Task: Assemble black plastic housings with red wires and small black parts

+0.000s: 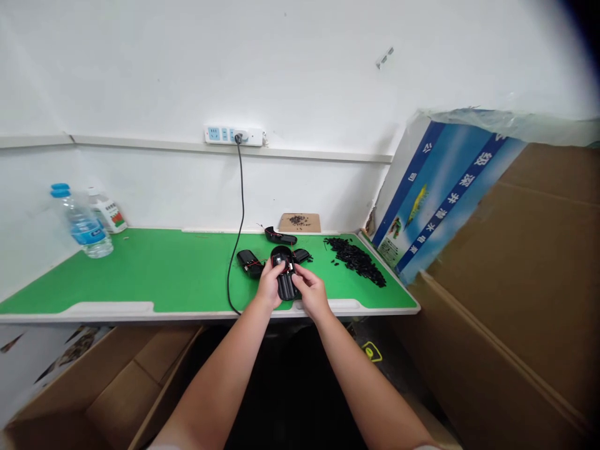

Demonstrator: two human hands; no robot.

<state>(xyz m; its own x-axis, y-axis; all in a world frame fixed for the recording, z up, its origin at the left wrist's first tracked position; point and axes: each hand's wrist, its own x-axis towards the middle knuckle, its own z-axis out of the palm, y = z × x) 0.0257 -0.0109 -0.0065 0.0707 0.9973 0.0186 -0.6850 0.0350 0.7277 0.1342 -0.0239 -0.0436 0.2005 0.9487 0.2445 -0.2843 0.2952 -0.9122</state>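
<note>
Above the front edge of the green table, my left hand (269,285) grips a black plastic housing (286,286) with a round, bowl-like head and a ribbed lower part. Red wires run over it near its middle, beside a small white piece. On its other side, my right hand (311,291) has fingers closed at the housing's edge by that white piece; my fingers partly hide the spot. Similar black housings with red wires lie just beyond: one housing (250,263) to the left, one housing (281,237) behind, and a partly hidden one (301,255) to the right.
A pile of small black parts (359,259) covers the table's right side. Small dark pieces lie on a cardboard sheet (300,222) by the wall. A black cable (241,212) hangs from a power strip (234,135). Bottles (89,228) stand left; a large carton (506,250) stands right.
</note>
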